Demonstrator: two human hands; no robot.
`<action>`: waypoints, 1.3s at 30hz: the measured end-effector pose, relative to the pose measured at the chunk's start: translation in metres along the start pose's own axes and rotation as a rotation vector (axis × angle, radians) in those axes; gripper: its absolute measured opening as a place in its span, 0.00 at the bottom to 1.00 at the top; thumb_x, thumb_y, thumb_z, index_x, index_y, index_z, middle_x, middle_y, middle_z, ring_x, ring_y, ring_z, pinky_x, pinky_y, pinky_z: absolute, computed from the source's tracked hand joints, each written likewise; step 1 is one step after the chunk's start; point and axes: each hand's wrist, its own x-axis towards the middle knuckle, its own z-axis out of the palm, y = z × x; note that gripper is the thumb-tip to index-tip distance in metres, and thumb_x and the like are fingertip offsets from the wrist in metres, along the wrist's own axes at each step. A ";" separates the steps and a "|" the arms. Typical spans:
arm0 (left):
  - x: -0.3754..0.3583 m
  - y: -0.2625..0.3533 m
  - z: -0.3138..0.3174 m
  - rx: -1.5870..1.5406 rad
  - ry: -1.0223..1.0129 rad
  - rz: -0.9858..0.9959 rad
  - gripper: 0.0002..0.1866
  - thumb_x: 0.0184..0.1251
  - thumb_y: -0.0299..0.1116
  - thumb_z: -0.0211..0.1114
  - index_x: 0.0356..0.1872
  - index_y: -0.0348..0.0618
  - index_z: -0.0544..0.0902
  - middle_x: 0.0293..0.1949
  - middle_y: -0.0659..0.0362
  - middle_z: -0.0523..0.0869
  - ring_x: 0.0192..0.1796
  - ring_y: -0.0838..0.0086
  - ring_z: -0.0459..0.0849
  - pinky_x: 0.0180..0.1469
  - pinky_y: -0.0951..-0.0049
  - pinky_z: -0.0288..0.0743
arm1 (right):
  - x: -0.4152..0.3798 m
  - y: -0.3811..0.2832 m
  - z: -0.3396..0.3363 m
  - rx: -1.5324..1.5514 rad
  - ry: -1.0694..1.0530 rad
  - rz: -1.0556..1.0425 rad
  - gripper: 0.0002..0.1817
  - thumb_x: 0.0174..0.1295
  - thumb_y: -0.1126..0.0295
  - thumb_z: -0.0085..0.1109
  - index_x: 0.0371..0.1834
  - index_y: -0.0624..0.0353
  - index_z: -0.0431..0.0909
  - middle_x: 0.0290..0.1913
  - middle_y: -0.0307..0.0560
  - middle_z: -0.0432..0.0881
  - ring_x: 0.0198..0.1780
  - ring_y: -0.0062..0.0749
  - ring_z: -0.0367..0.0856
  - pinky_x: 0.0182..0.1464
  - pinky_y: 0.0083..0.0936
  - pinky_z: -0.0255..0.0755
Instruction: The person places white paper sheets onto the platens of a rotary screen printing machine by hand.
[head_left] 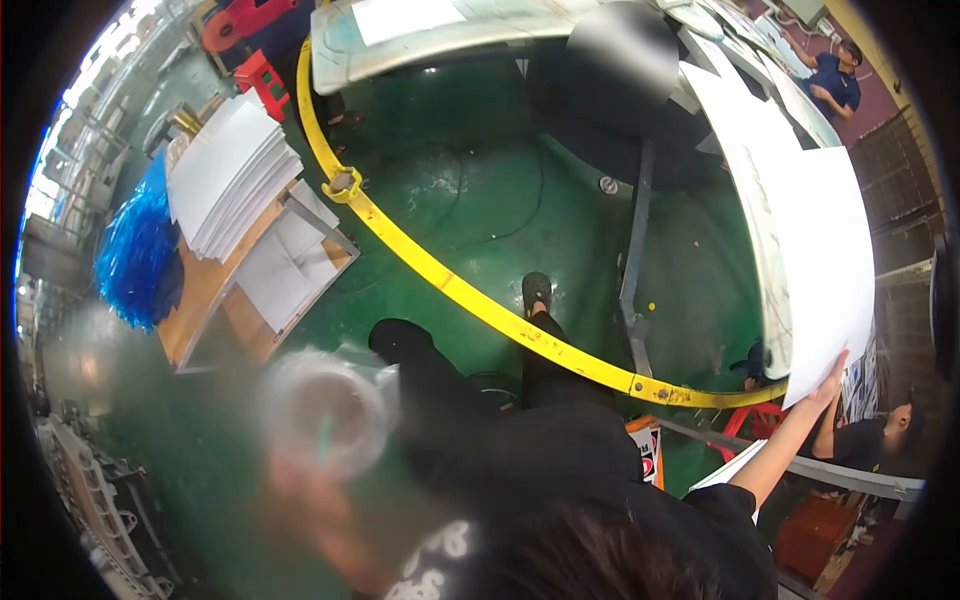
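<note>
My left hand (305, 495), smeared by motion at the lower left, is closed around a clear plastic cup (325, 415). The cup is round from above, with a brownish inside, a greenish streak like a straw and loose clear film at its side. Far to the right, my right hand (825, 388) grips the lower edge of a large white sheet (830, 250). That sheet leans along the white curved panel (750, 190) on the frame.
A yellow curved rail (450, 285) crosses in front of me. Left of it stand a wooden cart (225, 265) with stacked white sheets (235, 175) and a blue tinsel bundle (138, 250). Other people (832, 85) are at the right. A red stool (262, 82) stands at the back.
</note>
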 end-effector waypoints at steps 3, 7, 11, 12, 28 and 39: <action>-0.013 0.041 0.043 -0.032 -0.040 0.108 0.35 0.47 0.22 0.62 0.60 0.26 0.63 0.52 0.48 0.74 0.55 0.65 0.74 0.59 0.68 0.66 | 0.016 -0.023 -0.028 -0.137 0.014 -0.002 0.26 0.66 0.57 0.52 0.60 0.65 0.67 0.55 0.51 0.76 0.51 0.39 0.78 0.53 0.32 0.74; -0.034 0.115 0.111 -0.358 -0.428 -0.042 0.27 0.47 0.30 0.68 0.49 0.35 0.68 0.40 0.59 0.76 0.42 0.76 0.75 0.50 0.75 0.68 | 0.048 -0.032 -0.037 -0.204 0.012 0.107 0.27 0.65 0.56 0.53 0.60 0.66 0.67 0.55 0.50 0.76 0.52 0.36 0.78 0.53 0.29 0.73; -0.047 0.144 0.134 -0.261 -0.680 -0.298 0.39 0.41 0.27 0.64 0.60 0.23 0.60 0.49 0.44 0.74 0.49 0.67 0.77 0.54 0.70 0.69 | 0.075 -0.012 -0.009 -0.309 0.018 0.151 0.27 0.62 0.57 0.57 0.58 0.66 0.69 0.52 0.49 0.77 0.50 0.34 0.78 0.52 0.25 0.72; -0.049 0.148 0.137 -0.239 -0.714 -0.298 0.40 0.41 0.28 0.64 0.60 0.23 0.60 0.49 0.44 0.74 0.50 0.67 0.76 0.54 0.69 0.69 | 0.084 -0.001 -0.006 -0.355 0.024 0.146 0.27 0.62 0.58 0.59 0.57 0.66 0.69 0.51 0.49 0.77 0.50 0.34 0.78 0.52 0.25 0.72; -0.054 0.137 0.188 -0.428 -0.739 0.181 0.18 0.49 0.28 0.66 0.44 0.38 0.76 0.37 0.58 0.82 0.42 0.70 0.81 0.47 0.70 0.72 | 0.188 0.160 0.129 -0.732 -0.217 0.153 0.33 0.55 0.59 0.66 0.59 0.67 0.67 0.50 0.48 0.77 0.48 0.30 0.77 0.48 0.22 0.71; -0.056 0.126 0.209 -0.501 -0.818 0.199 0.28 0.46 0.26 0.65 0.50 0.30 0.65 0.41 0.51 0.78 0.43 0.67 0.79 0.48 0.70 0.70 | 0.205 0.181 0.139 -0.775 -0.293 0.219 0.29 0.56 0.59 0.65 0.56 0.66 0.70 0.47 0.45 0.78 0.47 0.28 0.77 0.48 0.21 0.70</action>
